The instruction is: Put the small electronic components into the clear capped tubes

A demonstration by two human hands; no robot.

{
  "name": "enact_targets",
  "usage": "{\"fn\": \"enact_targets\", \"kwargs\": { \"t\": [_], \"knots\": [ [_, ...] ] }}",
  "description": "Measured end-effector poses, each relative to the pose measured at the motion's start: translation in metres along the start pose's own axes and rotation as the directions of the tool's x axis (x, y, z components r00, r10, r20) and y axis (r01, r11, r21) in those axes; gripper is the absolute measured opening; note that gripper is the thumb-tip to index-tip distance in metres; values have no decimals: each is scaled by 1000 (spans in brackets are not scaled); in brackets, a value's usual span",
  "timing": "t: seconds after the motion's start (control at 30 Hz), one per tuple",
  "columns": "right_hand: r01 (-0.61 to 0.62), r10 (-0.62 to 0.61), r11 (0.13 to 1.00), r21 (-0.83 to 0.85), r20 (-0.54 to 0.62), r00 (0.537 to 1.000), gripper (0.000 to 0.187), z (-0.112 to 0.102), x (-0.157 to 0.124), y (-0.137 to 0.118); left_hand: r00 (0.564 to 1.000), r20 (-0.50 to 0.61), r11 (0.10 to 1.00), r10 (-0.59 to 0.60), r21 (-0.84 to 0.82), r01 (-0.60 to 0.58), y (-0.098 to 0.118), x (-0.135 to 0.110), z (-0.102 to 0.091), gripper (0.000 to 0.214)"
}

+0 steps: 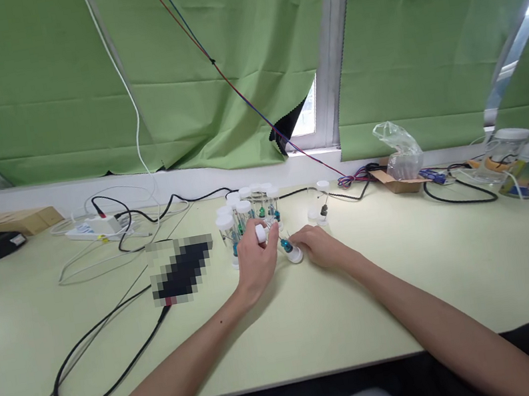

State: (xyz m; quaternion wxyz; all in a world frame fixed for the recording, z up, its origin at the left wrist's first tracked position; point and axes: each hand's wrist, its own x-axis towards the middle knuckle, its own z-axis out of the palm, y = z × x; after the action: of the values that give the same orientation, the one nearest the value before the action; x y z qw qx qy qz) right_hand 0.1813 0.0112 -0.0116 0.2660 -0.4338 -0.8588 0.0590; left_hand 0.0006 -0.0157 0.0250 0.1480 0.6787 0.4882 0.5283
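Observation:
My left hand (255, 257) is closed around a small clear vial with a white cap (261, 232), held just above the pale green table (410, 282). My right hand (317, 244) rests on the table with its fingers pinched on a small blue-tipped piece with a white cap (292, 251) lying on its side. Just behind both hands stands a cluster of clear capped vials (251, 210) holding blue and green pieces. Two more vials (322, 205) stand apart to the right of the cluster.
A blurred dark device (182, 266) with a black cable (92, 352) lies left of my hands. A white power strip (97, 227) and cords sit at the back left. A cardboard tray with a plastic bag (397, 159), jars and packets lie at the back right. Green curtains hang behind.

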Motion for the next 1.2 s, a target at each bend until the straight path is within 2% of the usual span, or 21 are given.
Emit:
{"fn": "enact_targets", "kwargs": {
  "t": [0.23, 0.43, 0.6, 0.77, 0.9, 1.0, 1.07, 1.2],
  "knots": [
    [-27, 25, 997, -67, -30, 999, 28, 0, 1, 2, 999, -24, 1000, 25, 20, -24, -3, 1, -1, 26],
    [-155, 143, 978, -142, -92, 985, 23, 2, 3, -4, 997, -59, 998, 43, 41, -40, -5, 1, 1, 26],
    [-224, 211, 947, -232, -77, 974, 17, 9, 11, -2, 996, -67, 997, 65, 57, -61, -6, 1, 2, 25],
    [-229, 224, 934, -275, -47, 973, 13, 15, 16, 1, 993, -64, 992, 102, 80, -96, -8, 1, 2, 26],
    [-219, 223, 930, -296, -20, 975, 11, 14, 16, 1, 982, -68, 976, 179, 138, -168, -11, 0, 2, 26],
    [-201, 202, 938, -283, -27, 979, 11, 12, 15, 0, 957, -73, 943, 282, 205, -262, -15, 1, 2, 25],
    [-192, 183, 949, -249, -59, 981, 12, 10, 14, 0, 923, -77, 903, 377, 252, -348, -17, 2, 2, 25],
    [-149, 125, 985, -92, -225, 966, 14, 4, 11, -3, 839, -70, 805, 539, 336, -489, -21, 6, 2, 25]
  ]
}}
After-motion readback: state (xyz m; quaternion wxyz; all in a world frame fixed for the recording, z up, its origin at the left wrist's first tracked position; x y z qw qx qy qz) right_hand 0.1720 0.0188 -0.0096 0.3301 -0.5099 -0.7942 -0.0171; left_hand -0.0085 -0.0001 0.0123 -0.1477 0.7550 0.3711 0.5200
